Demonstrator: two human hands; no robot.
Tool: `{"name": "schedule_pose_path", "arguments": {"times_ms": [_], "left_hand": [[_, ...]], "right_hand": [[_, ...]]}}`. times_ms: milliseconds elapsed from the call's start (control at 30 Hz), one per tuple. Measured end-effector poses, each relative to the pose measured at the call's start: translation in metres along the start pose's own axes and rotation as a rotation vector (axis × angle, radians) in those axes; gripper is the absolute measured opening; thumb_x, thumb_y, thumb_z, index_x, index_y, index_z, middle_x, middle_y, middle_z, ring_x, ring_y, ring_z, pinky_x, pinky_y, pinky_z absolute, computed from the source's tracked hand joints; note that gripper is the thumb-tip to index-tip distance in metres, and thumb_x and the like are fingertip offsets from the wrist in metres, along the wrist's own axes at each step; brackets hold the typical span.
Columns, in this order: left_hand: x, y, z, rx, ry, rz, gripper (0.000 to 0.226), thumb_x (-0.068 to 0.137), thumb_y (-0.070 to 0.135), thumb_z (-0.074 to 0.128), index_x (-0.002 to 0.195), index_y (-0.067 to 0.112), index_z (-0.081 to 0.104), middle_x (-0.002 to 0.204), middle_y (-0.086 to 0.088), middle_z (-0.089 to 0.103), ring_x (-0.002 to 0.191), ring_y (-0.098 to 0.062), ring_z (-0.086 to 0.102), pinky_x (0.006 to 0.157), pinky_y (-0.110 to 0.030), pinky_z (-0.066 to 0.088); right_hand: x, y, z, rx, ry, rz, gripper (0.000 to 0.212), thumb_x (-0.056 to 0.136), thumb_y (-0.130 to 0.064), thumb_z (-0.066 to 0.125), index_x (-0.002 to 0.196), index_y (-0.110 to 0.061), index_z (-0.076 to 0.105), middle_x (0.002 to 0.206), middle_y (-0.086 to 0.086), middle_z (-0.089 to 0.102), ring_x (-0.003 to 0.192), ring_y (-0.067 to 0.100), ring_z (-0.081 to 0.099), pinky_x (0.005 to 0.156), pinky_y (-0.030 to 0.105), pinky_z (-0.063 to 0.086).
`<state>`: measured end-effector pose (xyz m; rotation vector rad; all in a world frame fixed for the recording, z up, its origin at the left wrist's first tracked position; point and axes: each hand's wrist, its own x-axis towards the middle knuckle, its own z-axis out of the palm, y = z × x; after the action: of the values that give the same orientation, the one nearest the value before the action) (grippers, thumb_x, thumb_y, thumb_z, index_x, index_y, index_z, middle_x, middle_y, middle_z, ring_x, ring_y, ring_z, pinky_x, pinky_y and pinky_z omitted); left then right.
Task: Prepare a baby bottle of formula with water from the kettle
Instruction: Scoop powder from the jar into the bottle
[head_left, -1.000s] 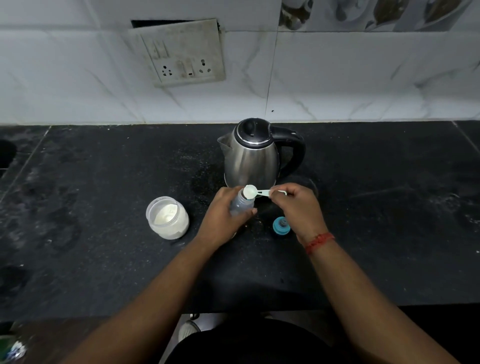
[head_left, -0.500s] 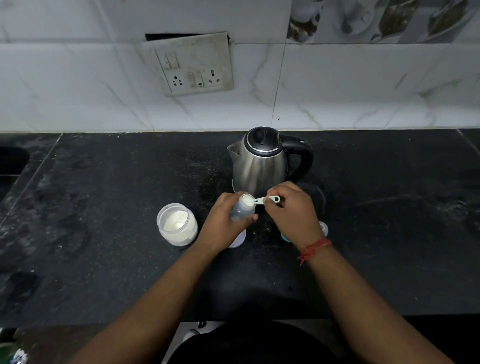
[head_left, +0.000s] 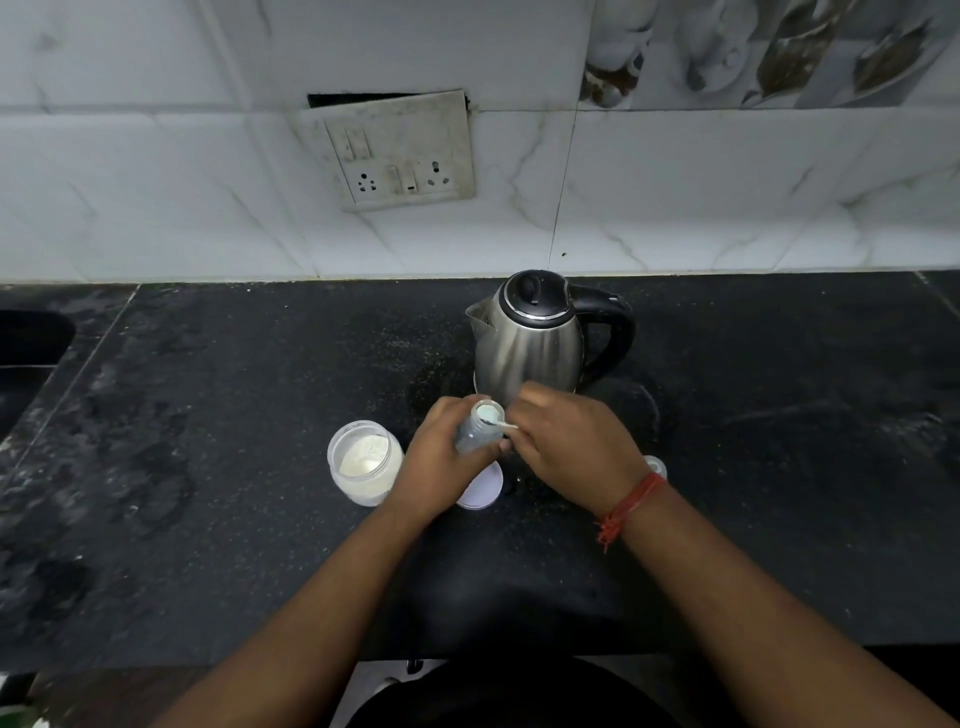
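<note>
My left hand (head_left: 441, 457) grips a small clear baby bottle (head_left: 475, 431), tilted to the right, on the black counter. A white scoop (head_left: 491, 415) sits tipped over the bottle's mouth, and my right hand (head_left: 569, 447) pinches its handle. Just behind both hands stands the steel kettle (head_left: 530, 338) with its black lid closed and its handle to the right. An open jar of white formula powder (head_left: 365, 462) stands left of my left hand. Part of the bottle's cap (head_left: 655, 464) shows behind my right wrist.
A white round lid (head_left: 483, 488) lies flat under my hands. A switch and socket panel (head_left: 400, 156) hangs on the tiled wall behind. The black counter (head_left: 208, 415) runs left to a sink edge (head_left: 31, 343); its front edge is near my body.
My right hand has turned the scoop from level to tipped over the bottle's mouth. The view has tilted upward, so everything sits lower in the frame.
</note>
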<state>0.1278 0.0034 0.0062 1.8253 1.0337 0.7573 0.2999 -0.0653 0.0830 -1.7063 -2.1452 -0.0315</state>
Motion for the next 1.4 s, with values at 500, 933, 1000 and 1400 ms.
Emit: {"name": "schedule_pose_path", "arguments": {"times_ms": [500,933,1000,1400], "left_hand": [[-0.001,0.001,-0.004,-0.037,-0.027,-0.012,0.051,0.082,0.027,0.086,0.128,0.030,0.064,0.119,0.015,0.061,0.114,0.000,0.059,0.097,-0.024,0.048],[-0.001,0.004,-0.006,-0.036,-0.019,-0.008,0.050,0.082,0.026,0.086,0.126,0.035,0.064,0.119,0.015,0.062,0.114,-0.001,0.059,0.099,-0.029,0.050],[-0.001,0.005,-0.005,-0.044,-0.022,-0.007,0.050,0.082,0.025,0.086,0.126,0.033,0.064,0.118,0.015,0.062,0.114,0.000,0.059,0.099,-0.029,0.050],[-0.001,0.010,0.014,-0.118,-0.061,-0.045,0.052,0.084,0.024,0.084,0.130,0.034,0.061,0.126,0.011,0.065,0.117,-0.004,0.062,0.103,-0.033,0.051]], "right_hand": [[0.006,0.004,-0.010,0.022,-0.020,-0.025,0.014,0.093,-0.021,0.065,0.082,-0.012,0.063,0.083,0.001,0.056,0.063,0.024,0.059,0.051,0.037,0.047],[0.011,0.008,-0.015,0.062,-0.036,-0.047,0.016,0.092,-0.022,0.067,0.079,-0.014,0.061,0.080,-0.003,0.051,0.066,0.023,0.057,0.053,0.035,0.042],[0.010,0.009,-0.015,0.077,-0.044,-0.023,0.015,0.092,-0.022,0.066,0.080,-0.015,0.062,0.079,-0.008,0.046,0.066,0.021,0.056,0.055,0.033,0.040],[-0.015,0.026,-0.009,1.004,0.160,0.706,0.011,0.092,0.000,0.067,0.084,-0.007,0.071,0.079,0.011,0.073,0.075,0.023,0.076,0.073,0.034,0.061]]}}
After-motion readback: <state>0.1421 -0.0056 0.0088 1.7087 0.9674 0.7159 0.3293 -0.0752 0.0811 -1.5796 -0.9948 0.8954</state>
